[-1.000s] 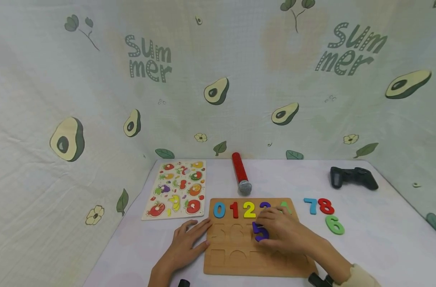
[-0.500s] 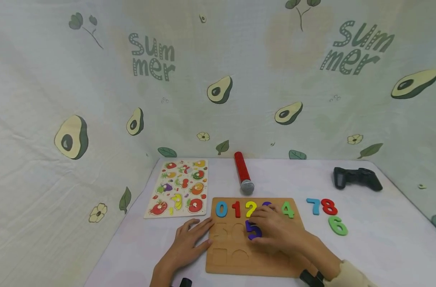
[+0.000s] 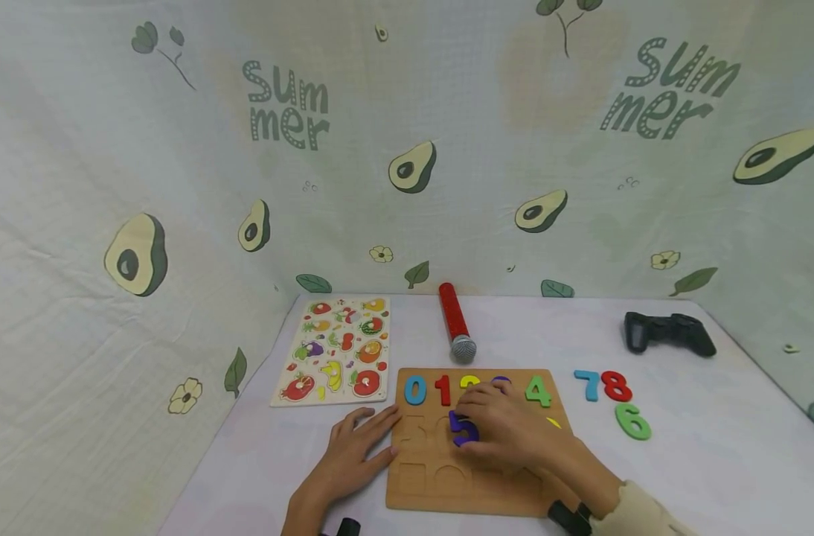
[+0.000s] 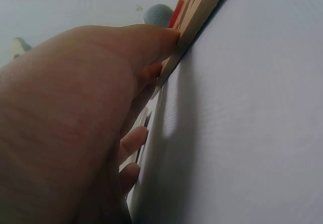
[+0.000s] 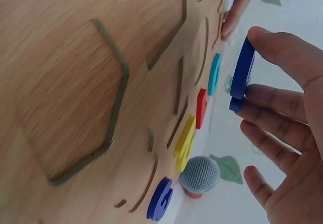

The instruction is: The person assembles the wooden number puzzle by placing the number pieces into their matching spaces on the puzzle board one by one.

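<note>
My right hand [image 3: 507,424] pinches a purple number 5 piece [image 3: 463,429] between thumb and fingers over the wooden number board [image 3: 440,499]. In the right wrist view the 5 [image 5: 243,70] stands on edge, held above the board's recesses. In the board's top row sit a blue 0 [image 3: 415,389], a red 1 [image 3: 443,390] and a green 4 [image 3: 538,391]; a yellow 2 and a purple 3 are partly covered by my right hand. A bit of yellow [image 3: 553,422] peeks out behind that hand. My left hand [image 3: 353,458] rests with extended fingers at the board's left edge.
To the right lie a blue 7 [image 3: 587,385], a red 8 [image 3: 616,385] and a green 6 [image 3: 632,421]. A black game controller [image 3: 670,333] is farther back. Behind the board are a red microphone [image 3: 454,320] and, to the left, a fruit puzzle board [image 3: 340,350].
My right hand has moved left across the board with the 5, uncovering the green 4 and a bit of yellow. The left hand stays at the board's edge. The whole view has shifted slightly.
</note>
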